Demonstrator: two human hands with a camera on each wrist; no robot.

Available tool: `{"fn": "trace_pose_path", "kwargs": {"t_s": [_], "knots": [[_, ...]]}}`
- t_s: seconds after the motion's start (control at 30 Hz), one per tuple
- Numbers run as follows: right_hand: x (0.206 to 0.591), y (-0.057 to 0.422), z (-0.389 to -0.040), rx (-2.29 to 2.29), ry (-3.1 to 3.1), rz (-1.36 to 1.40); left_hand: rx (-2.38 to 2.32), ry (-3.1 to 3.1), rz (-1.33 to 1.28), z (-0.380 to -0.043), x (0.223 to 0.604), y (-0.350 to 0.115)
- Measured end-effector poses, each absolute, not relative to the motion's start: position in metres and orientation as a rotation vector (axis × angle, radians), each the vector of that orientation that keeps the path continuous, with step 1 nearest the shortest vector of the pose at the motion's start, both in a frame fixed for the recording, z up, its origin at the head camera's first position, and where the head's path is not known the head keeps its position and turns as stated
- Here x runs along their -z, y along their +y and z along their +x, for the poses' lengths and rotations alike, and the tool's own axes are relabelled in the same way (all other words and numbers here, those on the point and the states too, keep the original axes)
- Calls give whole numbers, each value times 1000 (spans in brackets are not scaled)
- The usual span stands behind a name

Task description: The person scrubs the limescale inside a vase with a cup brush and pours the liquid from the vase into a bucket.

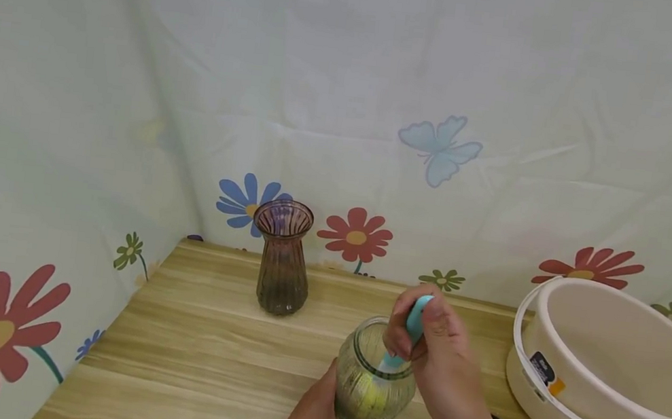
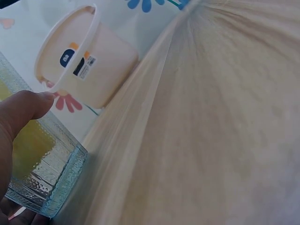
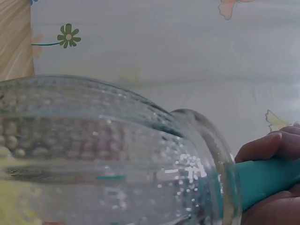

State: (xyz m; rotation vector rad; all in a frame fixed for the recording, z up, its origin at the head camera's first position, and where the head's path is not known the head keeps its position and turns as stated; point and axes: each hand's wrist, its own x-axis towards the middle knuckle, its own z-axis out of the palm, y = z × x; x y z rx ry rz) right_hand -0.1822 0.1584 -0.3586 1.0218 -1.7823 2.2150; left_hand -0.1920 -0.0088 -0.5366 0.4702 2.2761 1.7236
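Around the glass jar (image 1: 366, 398), a wood-grain tabletop (image 1: 192, 351) and flowered curtain (image 1: 336, 87).

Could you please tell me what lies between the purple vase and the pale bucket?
The head view shows the glass jar, the left hand holding it, and the right hand gripping a turquoise handle between them, though nearer the camera.

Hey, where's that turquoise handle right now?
In the head view, the turquoise handle is low and right of centre, gripped by the right hand and reaching into the mouth of the glass jar, which the left hand holds.
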Motion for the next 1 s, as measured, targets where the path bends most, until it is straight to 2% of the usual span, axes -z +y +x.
{"fn": "trace_pose_path", "kwargs": {"t_s": [0.53,1.0], "knots": [[355,165,-183,-2389,-1064,1201,-1681,2259,374,-191,536,-8],[347,167,-178,-2452,-969,1271,-1707,2211,335,-192,536,-8]]}}
